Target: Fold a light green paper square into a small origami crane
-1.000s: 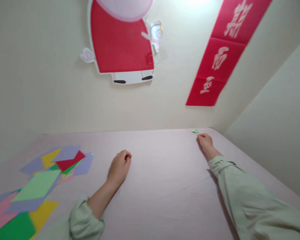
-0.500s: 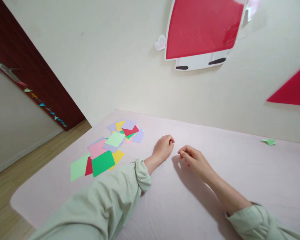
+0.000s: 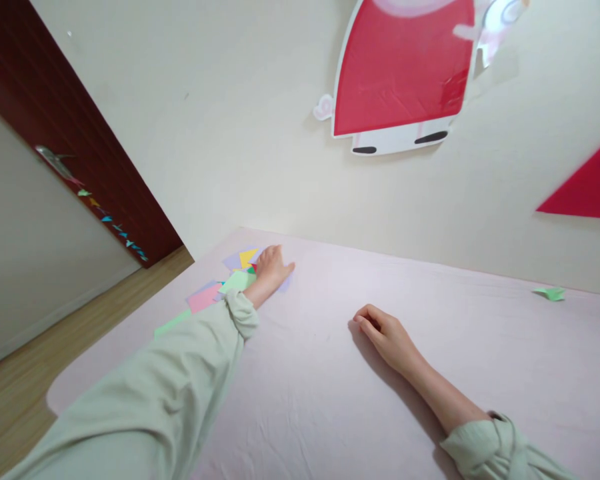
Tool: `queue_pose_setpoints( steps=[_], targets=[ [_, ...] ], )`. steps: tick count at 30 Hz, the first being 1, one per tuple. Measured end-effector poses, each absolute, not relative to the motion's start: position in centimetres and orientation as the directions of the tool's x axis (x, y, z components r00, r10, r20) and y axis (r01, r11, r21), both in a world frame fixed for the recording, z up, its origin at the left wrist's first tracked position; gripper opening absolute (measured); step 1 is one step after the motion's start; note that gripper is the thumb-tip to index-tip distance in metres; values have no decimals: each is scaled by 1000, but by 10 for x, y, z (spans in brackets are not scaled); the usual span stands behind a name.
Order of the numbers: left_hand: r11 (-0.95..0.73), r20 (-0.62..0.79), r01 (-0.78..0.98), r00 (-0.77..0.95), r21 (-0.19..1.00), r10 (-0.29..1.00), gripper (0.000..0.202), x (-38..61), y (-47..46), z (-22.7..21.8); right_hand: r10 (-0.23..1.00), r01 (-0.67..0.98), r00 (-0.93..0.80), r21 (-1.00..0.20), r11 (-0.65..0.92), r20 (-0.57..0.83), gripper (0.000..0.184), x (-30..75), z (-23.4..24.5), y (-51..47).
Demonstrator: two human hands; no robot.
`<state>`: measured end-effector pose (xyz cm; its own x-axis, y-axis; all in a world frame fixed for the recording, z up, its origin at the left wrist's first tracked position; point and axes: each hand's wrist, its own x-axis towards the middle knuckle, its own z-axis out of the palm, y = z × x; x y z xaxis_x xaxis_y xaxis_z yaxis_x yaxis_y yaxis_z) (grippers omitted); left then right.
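My left hand (image 3: pixel 273 265) reaches out over a scattered pile of coloured paper squares (image 3: pixel 215 291) on the pale pink bed surface (image 3: pixel 330 400); its fingers lie flat on the far sheets. My left sleeve hides much of the pile. My right hand (image 3: pixel 386 333) rests on the sheet in the middle, fingers loosely curled, nothing seen in it. A small folded green paper piece (image 3: pixel 550 293) lies far right near the wall, well away from both hands.
A cream wall rises behind the bed with a large red-and-white cartoon cut-out (image 3: pixel 405 73) and a red banner (image 3: pixel 587 190). At left are a dark red door (image 3: pixel 60 113) with a handle, small paper shapes stuck on it, and wooden floor (image 3: pixel 55 333).
My left hand has stretched out from the middle of the sheet onto the paper pile and opened flat. My right hand has drawn away from the folded green piece to the middle.
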<state>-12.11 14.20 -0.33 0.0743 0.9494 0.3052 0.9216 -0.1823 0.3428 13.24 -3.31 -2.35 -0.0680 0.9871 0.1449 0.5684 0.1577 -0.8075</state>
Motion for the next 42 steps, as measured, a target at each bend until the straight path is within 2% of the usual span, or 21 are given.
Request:
queue_pose_setpoints(
  steps=[2,4,7,12,15,19,22,24,26,27,29,34,37,39,42],
  targets=[
    [-52,190,964,2,260,982,64,-151,156,-2,987,565,-76,-810,158,140,22,132,-23,-33],
    [-17,65,982,5,188,998,68,-170,164,-4,987,562,-80,-811,161,141,23,131,-21,-33],
    [-48,64,993,41,108,997,61,-180,168,-9,987,565,-79,-809,160,140,23,130,-19,-34],
    [-56,91,995,48,88,995,34,-178,168,-7,987,564,-85,-810,162,138,21,131,-17,-35],
    [-56,115,994,45,95,992,28,-181,168,-1,985,565,-76,-807,170,154,20,130,-18,-35],
    [-140,190,977,108,162,976,34,-166,162,13,986,539,-56,-826,164,159,18,126,-19,-36],
    [-366,299,898,289,245,909,36,-123,139,21,982,440,67,-888,131,178,15,130,-21,-31],
    [-675,480,631,488,382,729,33,-86,110,20,934,397,253,-908,137,252,23,140,-22,-26],
    [-818,529,393,626,421,573,33,-53,77,13,852,461,382,-873,160,358,32,154,-20,-23],
    [-835,519,330,665,441,537,36,-40,62,8,830,507,393,-847,163,395,36,162,-19,-24],
    [-807,467,305,689,506,554,37,-23,39,-5,854,586,329,-797,151,403,42,176,-17,-30],
    [-679,324,329,690,657,647,33,-22,16,-23,965,721,-49,-660,212,256,52,183,-12,-68],
    [-618,260,322,700,717,666,34,-30,8,-21,972,745,-158,-626,232,172,53,171,-9,-86],
    [-596,227,322,712,735,664,38,-35,0,-18,972,747,-173,-622,234,159,47,162,-7,-91],
    [-599,223,336,710,727,668,34,-43,-11,-17,978,752,-118,-628,202,174,28,153,-5,-92]
  ],
)
